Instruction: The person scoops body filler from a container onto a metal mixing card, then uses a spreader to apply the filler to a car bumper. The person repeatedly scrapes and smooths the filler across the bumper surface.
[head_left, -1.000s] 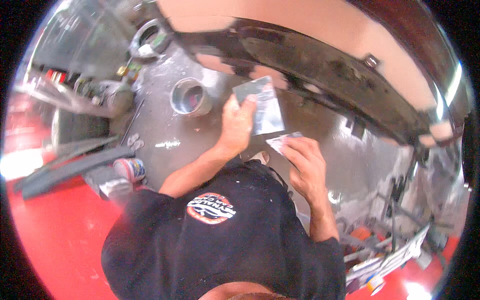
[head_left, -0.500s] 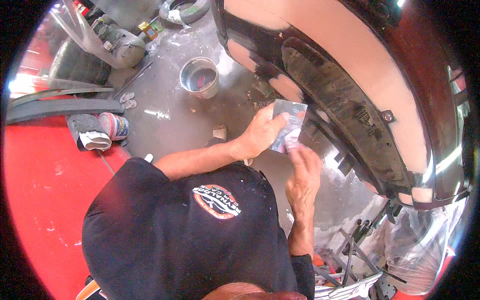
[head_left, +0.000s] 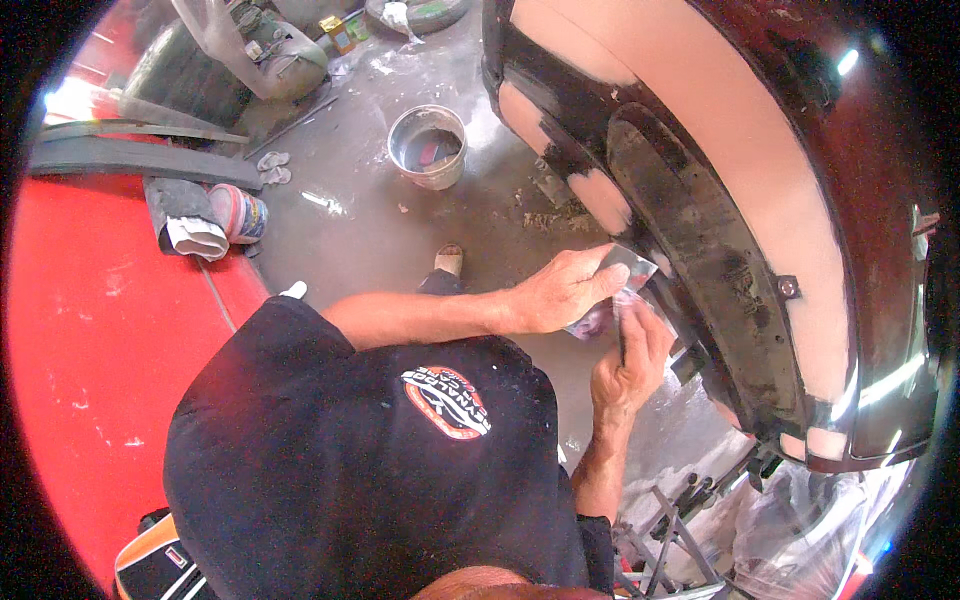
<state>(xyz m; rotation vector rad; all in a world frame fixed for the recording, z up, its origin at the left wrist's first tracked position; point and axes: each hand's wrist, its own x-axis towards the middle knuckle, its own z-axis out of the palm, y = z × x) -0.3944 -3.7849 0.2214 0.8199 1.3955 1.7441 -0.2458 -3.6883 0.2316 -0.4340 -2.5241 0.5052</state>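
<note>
2 hands (head_left: pixel 562 291) at grey plate (head_left: pixel 637 264), bumper (head_left: pixel 700 220) right.

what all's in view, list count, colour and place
Round plastic bucket: one, grey, upper middle
Curved car bumper: one, dark with beige patches, right
Smooth broad panel: one, red, left
Round tub: one, multicoloured, upper left
Long curved strips: at least two, grey, upper left
Round rubber tyre: one, dark, top
Wrinkled plastic sheeting: one, clear, lower right
Soft bag: one, orange-black, lower left
Flat shiny plate: one, silver, right of centre
Shirt: one, black, bottom centre
Left hand: one, bare, holding the plate
Right hand: one, bare, by the plate
</note>
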